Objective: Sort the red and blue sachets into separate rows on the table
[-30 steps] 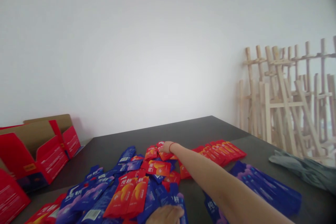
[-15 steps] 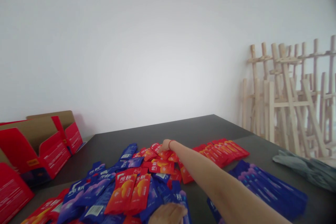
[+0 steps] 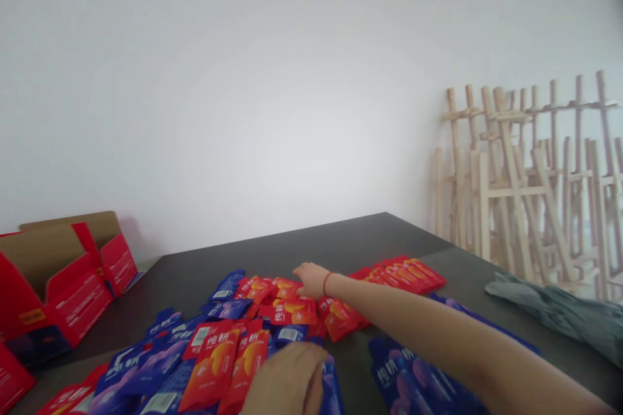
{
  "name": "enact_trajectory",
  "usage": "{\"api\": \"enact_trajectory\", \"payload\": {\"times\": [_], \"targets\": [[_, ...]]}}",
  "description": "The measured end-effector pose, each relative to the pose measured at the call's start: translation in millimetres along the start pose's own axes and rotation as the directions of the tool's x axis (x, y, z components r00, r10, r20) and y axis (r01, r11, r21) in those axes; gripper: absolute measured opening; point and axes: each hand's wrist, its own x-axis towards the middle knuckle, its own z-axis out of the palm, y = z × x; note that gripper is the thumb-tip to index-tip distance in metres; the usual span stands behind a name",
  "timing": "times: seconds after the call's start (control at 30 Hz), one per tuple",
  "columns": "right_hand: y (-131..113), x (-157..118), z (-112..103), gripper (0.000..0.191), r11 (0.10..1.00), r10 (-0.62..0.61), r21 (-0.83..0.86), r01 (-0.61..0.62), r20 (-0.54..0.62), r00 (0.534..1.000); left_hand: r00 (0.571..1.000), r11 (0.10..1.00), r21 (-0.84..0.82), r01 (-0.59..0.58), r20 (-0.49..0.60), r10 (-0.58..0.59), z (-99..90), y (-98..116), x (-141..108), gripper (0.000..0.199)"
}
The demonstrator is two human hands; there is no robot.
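In the head view, the right hand (image 3: 314, 279), which half a second ago reached down onto red pouches at the far edge of the mixed heap of pouches (image 3: 214, 360), now has its thumb and fingers parted above that edge, with nothing seen between them. The left hand (image 3: 287, 379) has come further into view at the heap's near side; its fingers are hidden, so I cannot tell whether it grips anything. The heap lies on a dark table (image 3: 360, 233). Right of it are a fanned row of red pouches (image 3: 413, 274), blue pouches (image 3: 413, 379) nearer, and what looks like grey cloth (image 3: 549, 311) farther right. Open red boxes (image 3: 80, 301) stand left of the heap; beyond it rises a pale wall (image 3: 292, 91), with wooden frames (image 3: 511, 191) far to the right.
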Motion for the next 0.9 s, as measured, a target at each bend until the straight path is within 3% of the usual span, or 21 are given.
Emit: {"api": "enact_trajectory", "payload": {"times": [0.07, 0.13, 0.23, 0.33, 0.4, 0.5, 0.73, 0.9], "targets": [[5, -28, 9, 0.053, 0.998, -0.014, -0.058, 0.012, -0.031, 0.999, 0.968, 0.973, 0.061, 0.222, 0.102, -0.228, -19.1, -14, 34, 0.031], [7, -52, 20, 0.058, 0.995, -0.013, -0.104, 0.01, -0.037, 0.999, 0.901, 0.937, 0.173, 0.304, 0.267, -0.342, -22.8, -35, 70, 0.033], [8, -72, 33, 0.051, 0.989, -0.009, -0.151, 0.006, -0.017, 1.0, 0.845, 0.91, 0.24, 0.339, 0.348, -0.407, 2.0, -71, 111, 0.032], [12, -76, 39, 0.051, 0.983, 0.006, -0.186, -0.009, -0.017, 1.0, 0.805, 0.894, 0.283, 0.347, 0.4, -0.439, 39.7, -94, 127, 0.04], [16, -75, 40, 0.056, 0.979, 0.022, -0.2, -0.027, -0.026, 0.999, 0.79, 0.888, 0.305, 0.345, 0.417, -0.45, 57.4, -100, 126, 0.048], [22, -76, 42, 0.058, 0.979, 0.042, -0.2, -0.048, -0.034, 0.999, 0.783, 0.885, 0.321, 0.338, 0.426, -0.454, 64.7, -99, 115, 0.05], [25, -77, 40, 0.066, 0.985, 0.06, -0.156, -0.069, -0.061, 0.996, 0.811, 0.921, 0.282, 0.271, 0.448, -0.376, 34.4, -90, 67, 0.049], [-4, -93, 46, 0.069, 0.995, -0.052, -0.095, 0.041, -0.112, 0.992, 0.827, 0.946, 0.24, 0.22, 0.468, -0.311, 18.8, -94, 45, 0.047]]}}
